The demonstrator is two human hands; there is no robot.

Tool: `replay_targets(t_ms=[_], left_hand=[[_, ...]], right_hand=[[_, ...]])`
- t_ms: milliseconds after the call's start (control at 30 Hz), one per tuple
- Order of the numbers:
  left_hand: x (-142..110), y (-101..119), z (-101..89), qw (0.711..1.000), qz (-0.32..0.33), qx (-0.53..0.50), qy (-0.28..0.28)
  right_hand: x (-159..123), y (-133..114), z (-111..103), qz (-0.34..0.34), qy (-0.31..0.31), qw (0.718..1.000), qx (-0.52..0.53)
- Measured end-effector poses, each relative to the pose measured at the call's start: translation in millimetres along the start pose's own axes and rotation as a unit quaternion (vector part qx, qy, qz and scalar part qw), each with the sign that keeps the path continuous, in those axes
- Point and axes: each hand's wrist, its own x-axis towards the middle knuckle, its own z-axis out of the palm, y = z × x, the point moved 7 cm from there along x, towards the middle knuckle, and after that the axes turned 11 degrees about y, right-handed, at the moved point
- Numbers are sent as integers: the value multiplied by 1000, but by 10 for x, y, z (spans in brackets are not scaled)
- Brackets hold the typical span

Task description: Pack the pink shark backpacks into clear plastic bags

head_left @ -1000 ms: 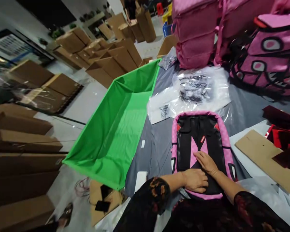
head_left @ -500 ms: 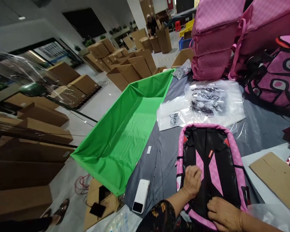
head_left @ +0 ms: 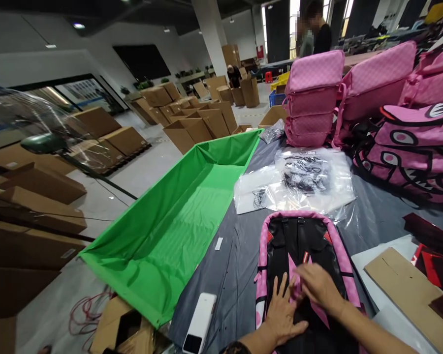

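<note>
A pink and black backpack (head_left: 271, 255) lies on the dark table cover in front of me, its black panel with pink V-shaped pieces facing up. My left hand (head_left: 281, 312) rests on the panel, fingers spread and holding nothing. Just to its right, my right hand (head_left: 319, 287) bends over the panel's middle below a small red tag (head_left: 305, 257). Motion smears the right fingertips, and I cannot tell whether they grip anything. Printed clear plastic bags (head_left: 310, 174) lie beyond the backpack's top edge.
Left of the table hangs a green fabric bin (head_left: 162, 196). A white handheld device (head_left: 200, 322) lies near the table's left edge. Pink backpacks (head_left: 313, 93) are stacked at the back right. Cardboard (head_left: 406, 285) lies at right. Other people stand in the background.
My left hand has gone from curled fingers to spread flat on the panel. My right hand has moved up from the backpack's lower part to its middle. The view has tilted up.
</note>
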Motion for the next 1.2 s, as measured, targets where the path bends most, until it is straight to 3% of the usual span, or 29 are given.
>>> replay_targets(t_ms=[67,167,300,367,467,533,633,700,767,900,1000,1100,1200], left_hand=[[12,-20,-54,1000,5,-10,-10],[266,-129,-136,1000,-13,-25,2],[823,-308,-165,994,-74,21,79],[1011,-350,-84,989,-89,57,101],[1086,-374,96,987,-93,86,96],[1051,-384,184,988,-86,94,84],[1001,-399,205,984,-65,129,105],[993,-406,196,974,-41,170,144],[993,-406,216,958,-14,213,189],[990,-418,324,926,-8,278,255],[981,-418,358,911,-37,280,300],[997,-413,385,909,-58,285,299],[1009,-407,420,910,-52,296,285]], right_hand=[[165,377,-9,59,50,993,-93],[82,689,179,105,105,966,-210],[-251,775,572,111,100,967,-206],[-316,862,619,121,81,976,-159],[-226,1228,412,171,55,983,-23],[-64,1667,116,230,78,969,52],[286,2444,-301,298,144,942,50],[567,2857,-358,306,153,939,34],[833,3112,-227,298,137,944,35],[1139,3228,244,271,72,959,50],[1207,3256,446,268,21,961,65],[1339,3382,386,274,-8,958,81],[1622,3532,14,284,33,956,65]])
